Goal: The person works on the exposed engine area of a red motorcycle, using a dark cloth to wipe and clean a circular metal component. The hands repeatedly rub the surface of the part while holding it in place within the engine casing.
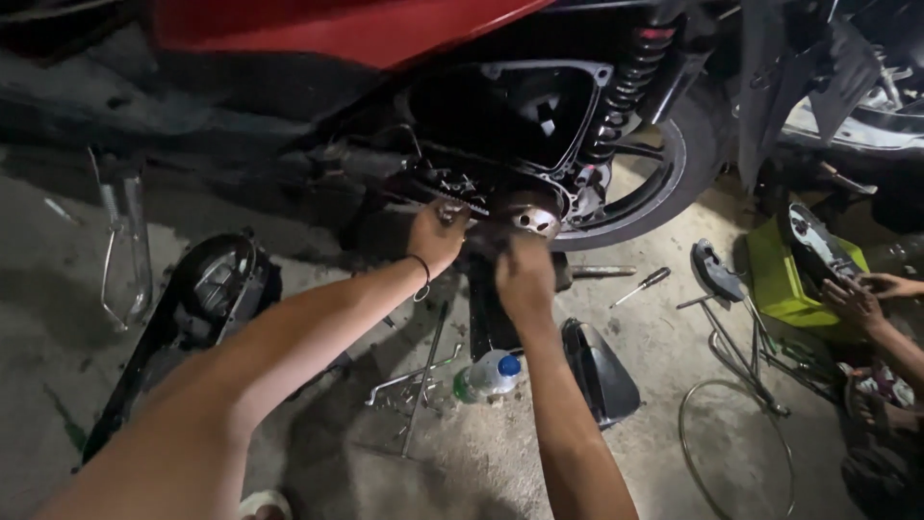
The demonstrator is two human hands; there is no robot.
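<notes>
With the left hand (438, 234) pinching the black toothed drive belt (445, 195), the right hand (523, 273), closed beside the round metal clutch drum (527, 212), had best hold steady.

Scooter body panel (327, 29) bright red; rear shock spring (624, 87) black w/ a red top collar, tyre (698, 154) black, clutch drum (527, 212) dull brownish metal. On grey concrete floor (58, 385): black engine cover (207, 289), clear plastic bottle (486, 376) w/ blue cap & greenish label, silver wrenches (409, 380), screwdriver (643, 286) w/ black handle, black plastic cover (599, 371), lime-green box (782, 279) at right. Left hand (438, 236) has a thin black band at the wrist; right hand (525, 279) bare, smudged dark w/ grease.
</notes>
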